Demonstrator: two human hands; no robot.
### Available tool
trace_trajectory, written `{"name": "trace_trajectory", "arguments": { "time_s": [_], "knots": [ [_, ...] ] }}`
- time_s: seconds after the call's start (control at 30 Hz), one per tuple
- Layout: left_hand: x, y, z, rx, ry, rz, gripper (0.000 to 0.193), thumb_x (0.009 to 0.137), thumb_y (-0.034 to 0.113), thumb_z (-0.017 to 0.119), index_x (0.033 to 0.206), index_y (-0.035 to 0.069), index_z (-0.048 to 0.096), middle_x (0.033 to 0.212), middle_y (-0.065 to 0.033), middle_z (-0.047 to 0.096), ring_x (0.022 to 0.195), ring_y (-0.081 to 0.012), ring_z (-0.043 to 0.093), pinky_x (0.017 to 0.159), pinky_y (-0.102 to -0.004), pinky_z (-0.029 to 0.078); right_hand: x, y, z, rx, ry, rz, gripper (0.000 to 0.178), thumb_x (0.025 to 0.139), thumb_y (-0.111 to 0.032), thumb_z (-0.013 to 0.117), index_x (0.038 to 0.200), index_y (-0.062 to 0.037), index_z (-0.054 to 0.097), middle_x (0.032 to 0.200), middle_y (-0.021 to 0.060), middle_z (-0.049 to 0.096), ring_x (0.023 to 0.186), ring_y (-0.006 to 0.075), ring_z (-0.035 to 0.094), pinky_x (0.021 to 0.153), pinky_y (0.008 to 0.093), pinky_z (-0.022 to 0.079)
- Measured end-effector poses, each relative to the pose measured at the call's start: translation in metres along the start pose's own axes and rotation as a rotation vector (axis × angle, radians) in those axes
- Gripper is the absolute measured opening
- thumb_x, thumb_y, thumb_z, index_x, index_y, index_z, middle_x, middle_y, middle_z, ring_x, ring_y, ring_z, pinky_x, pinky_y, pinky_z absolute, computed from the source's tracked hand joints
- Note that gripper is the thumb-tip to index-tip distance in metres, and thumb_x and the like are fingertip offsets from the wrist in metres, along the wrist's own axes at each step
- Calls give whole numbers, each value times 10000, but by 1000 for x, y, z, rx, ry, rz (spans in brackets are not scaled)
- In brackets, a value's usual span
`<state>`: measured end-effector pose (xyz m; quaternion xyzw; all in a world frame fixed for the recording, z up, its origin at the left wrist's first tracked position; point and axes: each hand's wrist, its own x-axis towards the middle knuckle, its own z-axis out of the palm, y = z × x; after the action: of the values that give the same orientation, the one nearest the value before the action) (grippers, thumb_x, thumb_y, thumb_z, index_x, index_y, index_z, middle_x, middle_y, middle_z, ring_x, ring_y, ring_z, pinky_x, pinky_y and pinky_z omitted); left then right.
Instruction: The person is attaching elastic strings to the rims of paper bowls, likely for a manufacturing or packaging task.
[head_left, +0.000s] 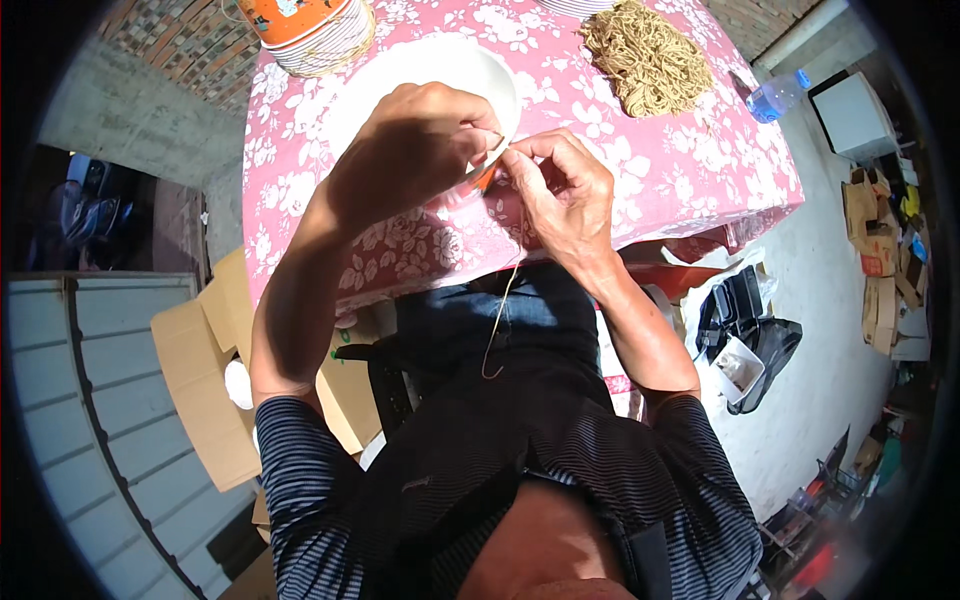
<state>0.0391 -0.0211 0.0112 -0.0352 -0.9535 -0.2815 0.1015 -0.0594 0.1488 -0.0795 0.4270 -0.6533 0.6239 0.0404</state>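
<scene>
A large white round tub (488, 75), washed out by sunlight, lies on the table in front of me, with a bit of orange low on its side. My left hand (425, 125) reaches over it, fingers pinched by the rim. Right beside it, my right hand (565, 190) has thumb and forefinger pressed together at the same rim. Both pinch a thin tan string (503, 300), whose loose end hangs past the table edge over my lap. What the left fingertips do is partly hidden by shadow and the hand itself.
A pink floral tablecloth (690, 185) covers the table. At the far left stands a stack of orange and white tubs (315, 35); a heap of tan strings (648, 58) lies far right. Beyond is a plastic bottle (778, 97). An open cardboard box (205, 400) sits at my left.
</scene>
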Motion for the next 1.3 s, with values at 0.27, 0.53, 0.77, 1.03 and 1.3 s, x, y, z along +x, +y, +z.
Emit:
{"name": "trace_trajectory", "arguments": {
  "time_s": [0.27,0.53,0.77,1.03,1.3],
  "knots": [
    [-12,-5,-2,-563,85,-444,235,970,100,650,1156,-29,714,879,-77,716,713,-138,660,652,-291,557,-5,-2,4,272,-104,326,82,949,-63,735,949,18,740,829,27,654,657,48,534,587,235,441],
    [-14,-1,-4,-535,-24,-285,382,929,-8,564,1304,-45,628,874,-36,643,761,-93,632,671,-252,545,-3,-2,1,219,-88,275,84,952,-67,735,951,17,740,833,24,657,666,50,557,597,231,459],
    [-14,-14,1,-563,-14,-186,374,922,57,577,1252,-111,631,860,-48,625,759,-111,627,596,-250,541,1,-4,0,212,-109,261,86,954,-66,736,943,19,734,836,36,671,669,61,606,597,239,486],
    [-9,-16,6,-312,18,-101,126,861,55,665,940,-39,691,831,-83,685,737,-204,678,601,-317,555,3,-4,0,232,-133,314,95,964,-78,733,949,16,727,792,22,667,637,56,595,570,235,474],
    [-6,5,0,-280,361,-203,116,949,54,630,922,-13,721,851,-124,738,783,-198,743,709,-308,578,-5,6,4,561,-360,540,164,1038,-182,677,1017,-20,693,703,8,668,565,43,563,503,215,426]
  ]
}}
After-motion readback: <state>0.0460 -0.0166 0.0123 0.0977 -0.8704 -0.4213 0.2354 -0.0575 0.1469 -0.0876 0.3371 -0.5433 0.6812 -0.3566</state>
